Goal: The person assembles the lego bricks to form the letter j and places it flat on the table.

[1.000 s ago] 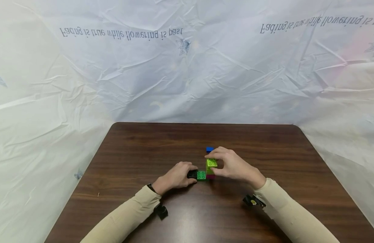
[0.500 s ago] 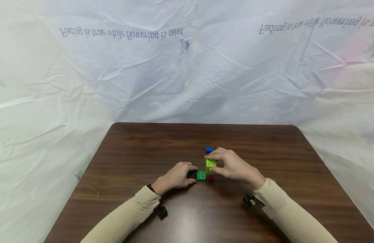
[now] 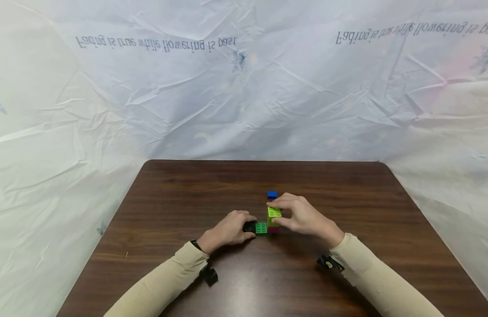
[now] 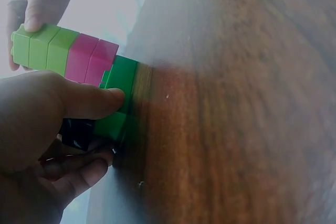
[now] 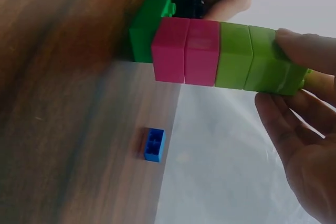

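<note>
A column of toy building bricks stands on the green base brick (image 3: 261,228): pink bricks (image 5: 186,51) below, lime-green bricks (image 5: 252,59) above. Beside the column a black brick (image 4: 76,132) sits on the green base. My left hand (image 3: 228,229) grips this low end, its thumb against the green side and its fingers opposite. At the column's top my right hand (image 3: 307,216) pinches the uppermost lime brick (image 3: 274,212) between thumb and fingers. Part of the black brick is hidden by the left hand.
A blue brick (image 5: 154,145) lies by itself on the dark wooden table (image 3: 188,185), behind the column. Pale printed sheeting (image 3: 244,97) hangs around the table's back and sides. Small black devices (image 3: 330,263) are strapped at both wrists.
The top lime brick sat slightly askew a second ago and now lines up with the column. The right hand has shifted only a little; the left keeps its hold.
</note>
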{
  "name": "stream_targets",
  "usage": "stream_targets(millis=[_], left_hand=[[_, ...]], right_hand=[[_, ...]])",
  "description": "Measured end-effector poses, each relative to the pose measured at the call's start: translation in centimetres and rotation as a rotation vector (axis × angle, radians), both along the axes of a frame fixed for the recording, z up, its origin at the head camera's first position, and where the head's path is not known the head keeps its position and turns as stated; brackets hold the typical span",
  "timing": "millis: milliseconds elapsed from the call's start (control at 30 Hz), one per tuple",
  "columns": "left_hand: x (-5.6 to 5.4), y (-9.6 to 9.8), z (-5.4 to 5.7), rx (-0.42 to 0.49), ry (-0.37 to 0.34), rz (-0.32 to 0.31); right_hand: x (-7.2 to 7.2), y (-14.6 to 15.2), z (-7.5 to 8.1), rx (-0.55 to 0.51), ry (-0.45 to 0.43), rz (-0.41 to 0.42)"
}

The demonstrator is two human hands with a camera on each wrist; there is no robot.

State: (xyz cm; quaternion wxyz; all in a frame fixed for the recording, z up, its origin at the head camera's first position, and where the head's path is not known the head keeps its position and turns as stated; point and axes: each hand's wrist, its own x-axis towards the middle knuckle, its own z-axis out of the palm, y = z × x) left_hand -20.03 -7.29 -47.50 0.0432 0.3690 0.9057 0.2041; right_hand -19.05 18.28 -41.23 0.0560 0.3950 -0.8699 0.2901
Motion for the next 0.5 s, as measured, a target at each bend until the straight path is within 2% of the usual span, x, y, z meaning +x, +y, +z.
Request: stream_targets(millis=[233,400,500], left_hand=[[-0.19,-0.08,0.1,-0.004,-0.015,0.0],[-0.11,-0.11,0.12,-0.011,-0.025,-0.003],[-0.26,-0.12,0.24,-0.007,-0.038,-0.01]], right_hand=[[-0.17,-0.04,-0.46,-0.024,0.045,-0.005],[-0.17,-0.02,-0.48,-0.016,0.024,-0.012],[-0.3,-0.05,-0.22,-0.008,-0.018,-0.02]])
